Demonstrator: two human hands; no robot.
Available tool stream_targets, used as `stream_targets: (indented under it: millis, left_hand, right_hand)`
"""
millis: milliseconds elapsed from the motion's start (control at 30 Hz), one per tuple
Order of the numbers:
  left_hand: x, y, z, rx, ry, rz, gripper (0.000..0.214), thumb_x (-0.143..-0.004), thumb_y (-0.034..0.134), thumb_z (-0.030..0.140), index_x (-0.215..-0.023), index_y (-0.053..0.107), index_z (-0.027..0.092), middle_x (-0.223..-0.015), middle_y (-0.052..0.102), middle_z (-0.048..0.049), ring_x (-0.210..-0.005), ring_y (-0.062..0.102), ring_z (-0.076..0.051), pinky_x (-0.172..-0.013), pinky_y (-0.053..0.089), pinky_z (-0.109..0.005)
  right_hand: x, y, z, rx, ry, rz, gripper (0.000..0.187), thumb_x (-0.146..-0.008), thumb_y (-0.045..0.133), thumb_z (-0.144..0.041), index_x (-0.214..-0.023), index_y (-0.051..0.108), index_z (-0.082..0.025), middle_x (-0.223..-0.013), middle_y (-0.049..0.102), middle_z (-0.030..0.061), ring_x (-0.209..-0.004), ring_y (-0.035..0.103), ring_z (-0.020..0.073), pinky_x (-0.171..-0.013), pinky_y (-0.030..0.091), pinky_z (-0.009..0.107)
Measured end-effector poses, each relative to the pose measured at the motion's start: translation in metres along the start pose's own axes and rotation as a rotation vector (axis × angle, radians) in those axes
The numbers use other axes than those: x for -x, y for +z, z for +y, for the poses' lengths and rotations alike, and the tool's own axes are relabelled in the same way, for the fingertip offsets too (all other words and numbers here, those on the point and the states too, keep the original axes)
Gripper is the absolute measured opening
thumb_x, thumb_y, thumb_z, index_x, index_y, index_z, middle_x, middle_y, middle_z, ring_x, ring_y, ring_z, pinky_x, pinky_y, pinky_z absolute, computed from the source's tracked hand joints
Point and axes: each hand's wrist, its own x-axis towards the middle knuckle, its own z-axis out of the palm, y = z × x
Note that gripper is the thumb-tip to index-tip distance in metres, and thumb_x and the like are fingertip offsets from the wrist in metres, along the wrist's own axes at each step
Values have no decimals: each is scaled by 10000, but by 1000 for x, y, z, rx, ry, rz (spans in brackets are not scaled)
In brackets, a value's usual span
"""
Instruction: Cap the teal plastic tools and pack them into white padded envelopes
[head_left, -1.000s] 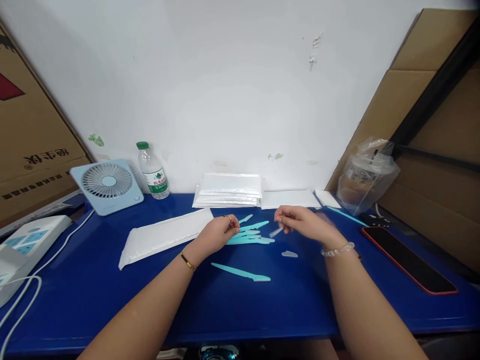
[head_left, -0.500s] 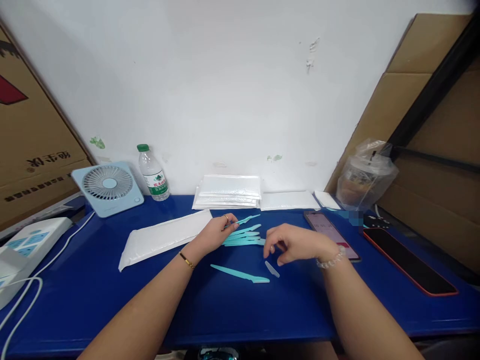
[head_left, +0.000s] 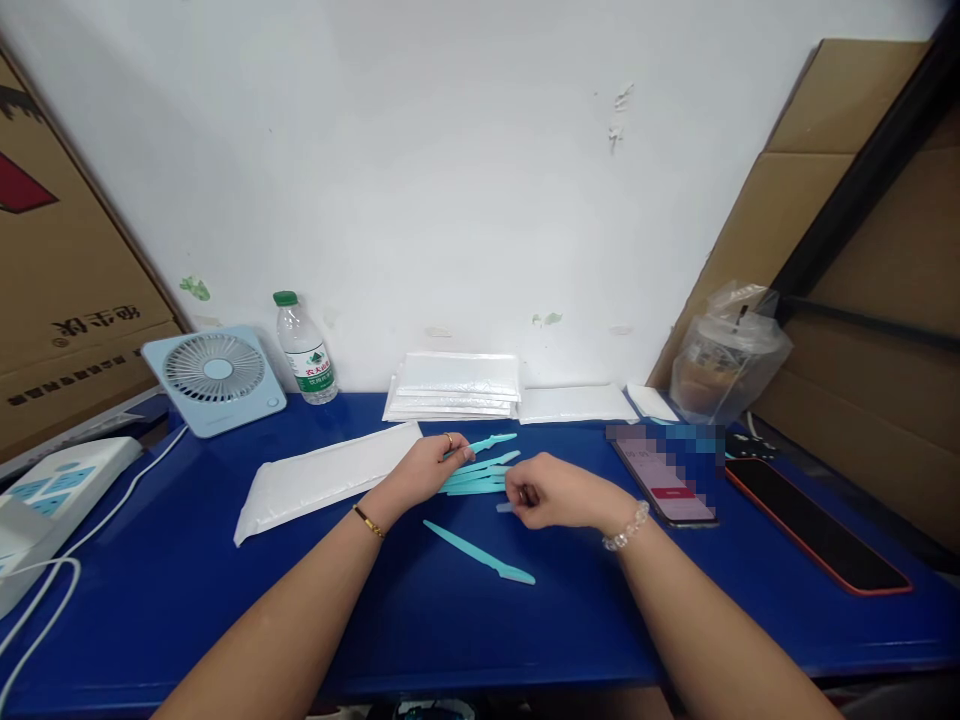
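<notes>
While left hand [head_left: 435, 466] pinches a turquoise razor [head_left: 498, 440], right hand [head_left: 551, 490] grasping translucent cap [head_left: 503, 508]

slim turquoise tool [head_left: 493, 443], one: flat, tapering, with a notched head; gripped in the left hand [head_left: 431, 468], head pointing right.

turquoise tools [head_left: 474, 478], several, same slim form: overlapping in a loose fan on the blue tabletop [head_left: 450, 635], between left hand and right hand [head_left: 559, 492]; ends to the right, some close against the right fingers; exact count unclear.

single turquoise tool [head_left: 480, 553], one: lying flat, nearer the person, apart from the bunch; slanted, thin end far left, notched head with pale edge near right.

translucent piece [head_left: 503, 508], one: small, whitish, in the right fingers, largely hidden.
</notes>
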Motion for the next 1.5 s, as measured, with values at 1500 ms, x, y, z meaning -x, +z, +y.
stream_targets:
  millis: [1500]
  left_hand:
    - [24, 1, 33, -154, 314, -459, 317, -651, 728, 442, -900, 675, 253, -872, 605, -11, -749, 531, -163, -625, 385, -249]
  right_hand:
    - [20, -27, 36, 80, 399, -103, 80, -559, 698, -135, -610, 652, -176, -606, 641, 7, -553, 566, 155, -474, 382, 235]
